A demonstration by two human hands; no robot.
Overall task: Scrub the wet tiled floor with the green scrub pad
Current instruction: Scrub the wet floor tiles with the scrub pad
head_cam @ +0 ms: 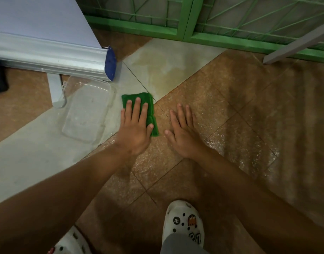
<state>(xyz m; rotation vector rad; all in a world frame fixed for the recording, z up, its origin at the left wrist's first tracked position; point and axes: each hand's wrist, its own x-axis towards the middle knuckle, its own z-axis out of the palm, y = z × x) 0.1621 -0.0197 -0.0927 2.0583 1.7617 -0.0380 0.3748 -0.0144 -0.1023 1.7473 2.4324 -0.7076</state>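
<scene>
The left hand (134,123) lies flat on the pad (139,111), fingers straight and spread, pressing it to the floor (230,110) with the thumb laid along its right edge. The right hand (183,132) rests just right of the pad, palm down on the wet brown tiles, fingers straight, holding nothing; it looks like a prop for the person's weight. The two hands are near each other but apart.

The pad sits under the left fingers and reaches past the fingertips, away from the person. Its long axis runs roughly with the forearm, slightly tilted. It straddles the line where pale grey tile meets brown tile. The left hand is thus the working one, and its arm is stretched well forward, elbow nearly straight, so any stroke probably comes from the shoulder, back toward the body or sideways.

Just left of the pad lies a clear tray (88,110), nearly touching it. Beyond the tray stands a banner base (53,57). Far beyond the pad runs a green grille (185,32). Well behind the pad, nearest the camera, is a white clog (183,220).
</scene>
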